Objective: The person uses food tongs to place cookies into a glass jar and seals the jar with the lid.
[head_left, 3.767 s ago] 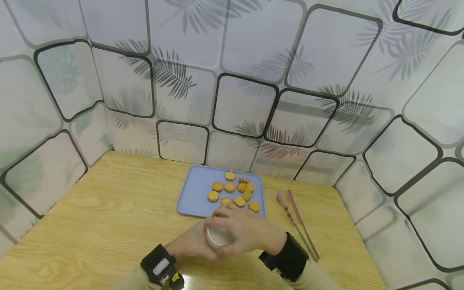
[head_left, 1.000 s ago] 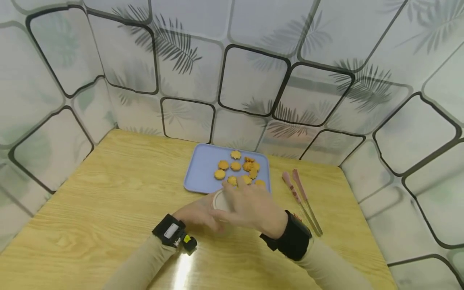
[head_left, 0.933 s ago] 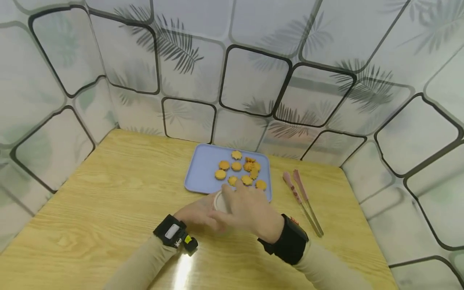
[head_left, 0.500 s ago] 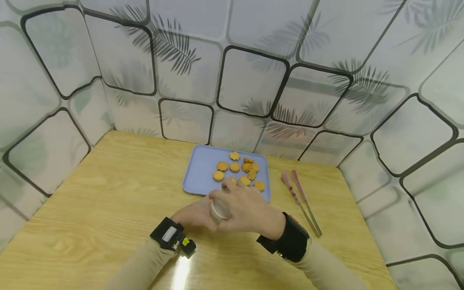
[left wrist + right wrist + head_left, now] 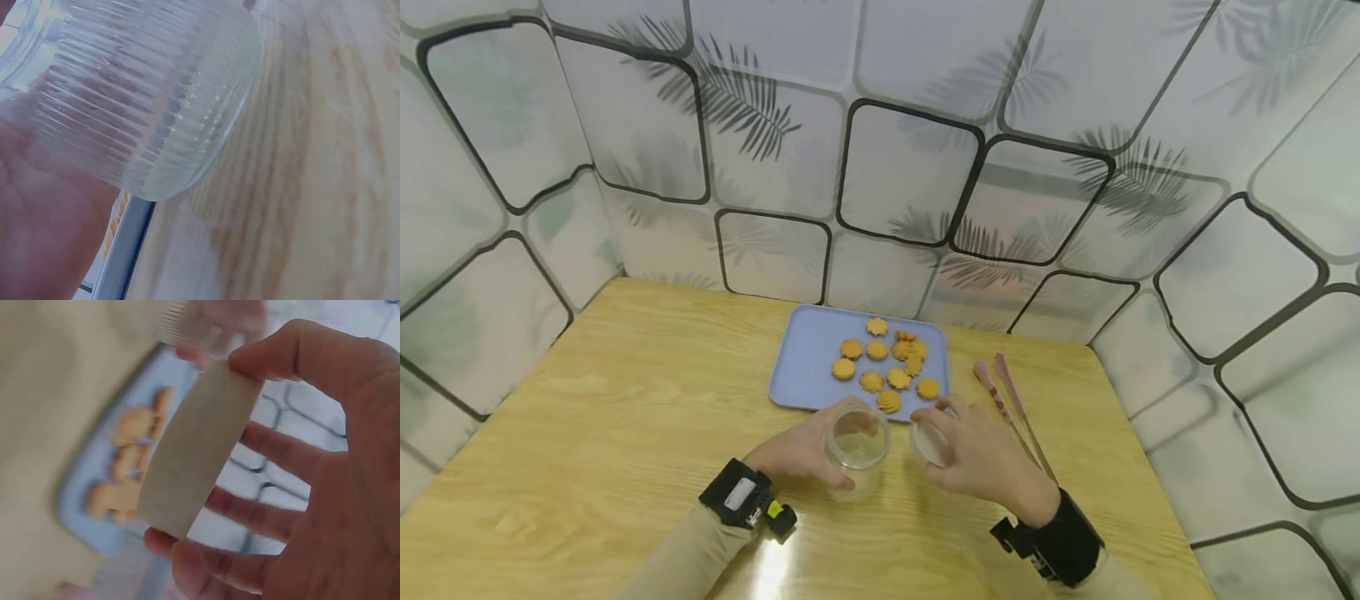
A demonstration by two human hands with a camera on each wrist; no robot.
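Note:
My left hand [image 5: 801, 452] is curled round a clear ribbed glass jar [image 5: 857, 450], whose round mouth faces up with no lid on it. In the left wrist view the jar's ribbed wall [image 5: 144, 94] lies against the palm, and nothing shows inside. To the right of the jar, my right hand [image 5: 981, 454] pinches a round white lid [image 5: 931, 443] by its edge. The right wrist view shows that lid [image 5: 197, 447] side-on between thumb and fingers, apart from the jar. Behind both hands lies a blue tray [image 5: 805, 367] with several golden cookies [image 5: 898, 378] on it.
Two pink-handled tools with long metal shafts, perhaps tongs [image 5: 1011, 400], lie on the wooden table [image 5: 625, 417] right of the tray. A patterned curtain [image 5: 775, 250] encloses the table at the back and sides.
Earlier both hands were together on the lidded jar, the right over its top. Now the lid is off and has moved right with my right hand; the left still holds the jar.

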